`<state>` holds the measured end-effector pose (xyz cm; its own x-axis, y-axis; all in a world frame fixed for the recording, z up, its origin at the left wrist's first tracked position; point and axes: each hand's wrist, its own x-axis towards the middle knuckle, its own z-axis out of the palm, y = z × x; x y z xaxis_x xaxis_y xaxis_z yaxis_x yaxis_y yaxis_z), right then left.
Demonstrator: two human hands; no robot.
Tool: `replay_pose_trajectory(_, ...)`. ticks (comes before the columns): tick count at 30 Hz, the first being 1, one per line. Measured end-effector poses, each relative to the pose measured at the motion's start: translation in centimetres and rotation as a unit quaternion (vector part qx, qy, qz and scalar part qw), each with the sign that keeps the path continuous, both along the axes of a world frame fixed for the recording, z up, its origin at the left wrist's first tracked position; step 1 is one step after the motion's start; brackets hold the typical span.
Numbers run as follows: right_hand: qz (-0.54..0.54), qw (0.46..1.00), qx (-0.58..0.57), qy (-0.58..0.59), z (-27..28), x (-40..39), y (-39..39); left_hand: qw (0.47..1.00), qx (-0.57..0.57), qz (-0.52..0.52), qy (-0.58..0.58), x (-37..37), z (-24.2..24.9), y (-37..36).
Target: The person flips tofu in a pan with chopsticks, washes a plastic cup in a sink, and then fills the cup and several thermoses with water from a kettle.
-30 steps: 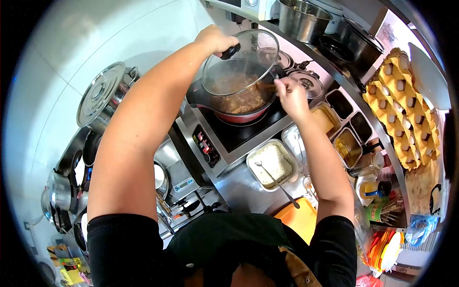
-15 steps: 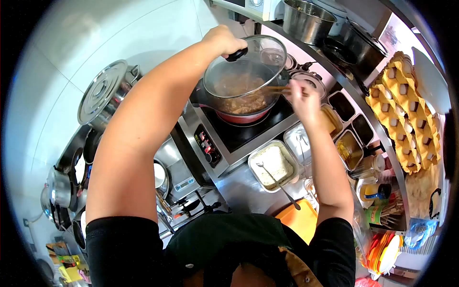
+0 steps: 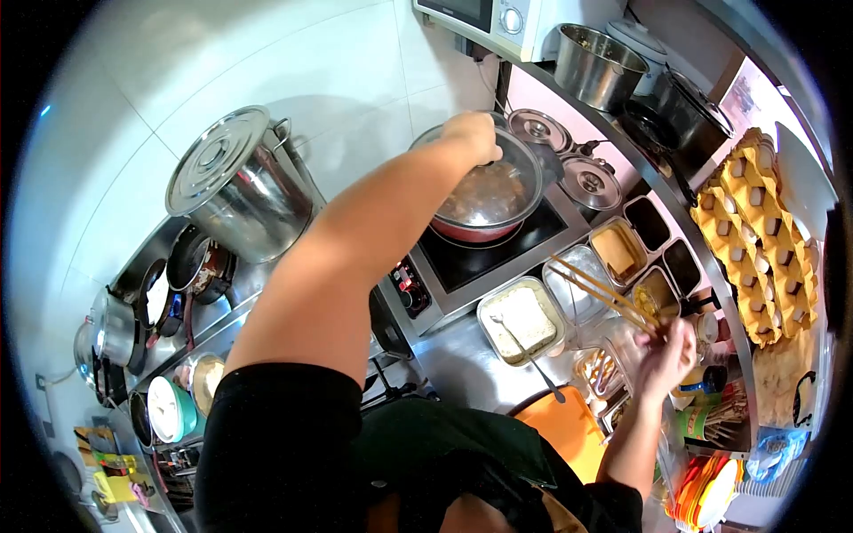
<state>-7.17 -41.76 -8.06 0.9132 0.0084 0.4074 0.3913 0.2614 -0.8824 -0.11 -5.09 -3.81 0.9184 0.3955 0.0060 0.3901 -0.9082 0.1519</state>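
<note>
A red pan [image 3: 477, 233] sits on the black cooktop [image 3: 542, 238], covered by a glass lid [image 3: 498, 191] through which brownish food shows faintly. My left hand [image 3: 473, 138] is closed on top of the lid, at its knob, which the fingers mostly hide. At the right, my right hand [image 3: 666, 355] grips a pair of wooden chopsticks [image 3: 609, 293], their tips pointing up and left above the metal containers. A square container [image 3: 555, 342] of white food, with a spoon [image 3: 533, 360] in it, stands in front of the cooktop.
A tall lidded steel pot [image 3: 253, 200] stands at the left. Egg trays [image 3: 755, 240] are stacked at the right. Pots [image 3: 600, 75] rest on the upper shelf. Near my body lies an orange board [image 3: 564, 431]. Steel lids [image 3: 591, 182] lie behind the cooktop.
The lid has come down onto the pan with my left hand. My right hand has drawn the chopsticks out of the pan and moved right and toward my body. The view has shifted.
</note>
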Motion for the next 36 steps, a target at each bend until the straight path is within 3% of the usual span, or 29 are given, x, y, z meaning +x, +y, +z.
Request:
replay_pose_trajectory(4, -0.062, 0.995, 0.073, 0.038, -0.5, -2.5, -2.3, 1.000, 0.002, -0.009, 0.001, -0.1, -0.5, -0.3)
replay_pose_trajectory(9, -0.021, 1.000, 0.007, -0.015, -1.3, -4.3, -2.7, 0.998, -0.001, -0.048, -0.039, -0.4, -1.5, 0.8)
replay_pose_trajectory(12, -0.089, 0.993, 0.012, 0.071, -1.2, -5.9, -0.5, 0.985, -0.155, -0.067, -0.040, -0.7, -3.5, 2.1)
replay_pose_trajectory(13, -0.095, 0.991, 0.008, 0.094, -1.7, -6.2, -0.1, 0.979, -0.159, -0.070, -0.111, -2.9, -3.1, 1.2)
replay_pose_trajectory(14, -0.093, 0.989, 0.001, 0.116, -2.5, -6.4, 0.6, 0.956, -0.243, -0.031, -0.165, -6.7, -1.3, -0.2)
replay_pose_trajectory(16, 0.018, 0.992, 0.023, 0.123, -3.9, -7.6, 2.7, 0.925, -0.251, -0.011, -0.286, -10.1, -3.2, -0.7)
replay_pose_trajectory(18, 0.121, 0.985, -0.029, 0.123, -5.4, -10.1, 6.0, 0.882, -0.242, -0.024, -0.403, -16.9, -4.5, -1.0)
replay_pose_trajectory(20, 0.156, 0.975, -0.108, 0.114, -7.1, -13.0, 9.7, 0.870, -0.273, -0.033, -0.409, -25.7, -5.4, -0.6)
replay_pose_trajectory(21, 0.205, 0.966, -0.092, 0.128, -7.5, -14.9, 11.9, 0.862, -0.304, -0.034, -0.405, -30.2, -6.8, 0.1)
replay_pose_trajectory(23, 0.302, 0.941, -0.091, 0.124, -7.1, -19.4, 15.8, 0.806, -0.380, 0.020, -0.453, -40.3, -10.3, 1.3)
replay_pose_trajectory(24, 0.352, 0.924, -0.104, 0.105, -6.9, -21.8, 17.6, 0.853, -0.301, 0.083, -0.418, -46.7, -9.9, 1.2)
replay_pose_trajectory(25, 0.362, 0.924, -0.106, 0.067, -7.0, -24.4, 19.5, 0.824, -0.320, 0.149, -0.444, -52.3, -13.3, 2.0)
replay_pose_trajectory(27, 0.385, 0.914, -0.121, -0.040, -8.4, -28.7, 23.6, 0.739, -0.406, 0.362, -0.397, -64.4, -14.9, 1.1)
replay_pose_trajectory(28, 0.397, 0.901, -0.139, -0.108, -9.4, -30.2, 25.3, 0.628, -0.436, 0.499, -0.408, -69.2, -13.4, -0.6)
replay_pose_trajectory(29, 0.395, 0.901, -0.155, -0.094, -9.4, -32.9, 26.8, 0.599, -0.369, 0.528, -0.476, -75.7, -20.6, -0.4)
replay_pose_trajectory(30, 0.392, 0.900, -0.170, -0.083, -9.3, -35.4, 28.5, 0.480, -0.433, 0.619, -0.446, -80.6, -19.8, -2.4)
replay_pose_trajectory(31, 0.380, 0.890, -0.219, -0.125, -10.3, -36.8, 29.7, 0.404, -0.454, 0.659, -0.443, -85.3, -20.4, -4.4)
replay_pose_trajectory(33, 0.353, 0.871, -0.278, -0.199, -11.9, -39.8, 32.0, 0.320, -0.436, 0.682, -0.493, -94.3, -23.8, -8.5)
replay_pose_trajectory(36, 0.340, 0.859, -0.304, -0.231, -14.7, -43.1, 34.0, 0.244, -0.371, 0.745, -0.498, -102.3, -25.3, -12.9)
